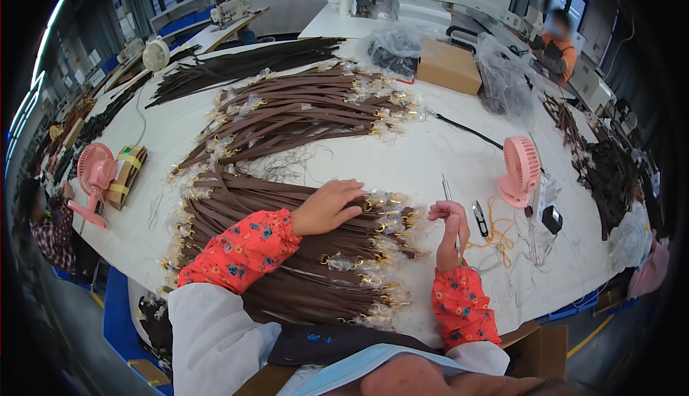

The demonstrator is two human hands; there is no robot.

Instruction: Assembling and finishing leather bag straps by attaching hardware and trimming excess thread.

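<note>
Two large bundles of brown straps (287, 274) lie on the white table, with gold-coloured metal hooks (369, 280) in clear plastic at their ends. My left hand (330, 206) rests palm down on the upper right part of the nearer bundle, fingers stretched and holding nothing. To the right of the hook ends, my right hand (451, 229) is closed round a slim pen-like tool (446, 189) whose thin metal tip points up. Its exact kind is unclear. Beside that hand lie black thread snips (480, 218) and a loose yellow-orange cord (497, 235).
Pink fans stand at right (519, 170) and left (95, 173). Near the right fan are a power strip (549, 195) and loose threads. Farther back are black straps (244, 69), a cardboard box (448, 66) and plastic bags (502, 73). Other people sit around the table's edges.
</note>
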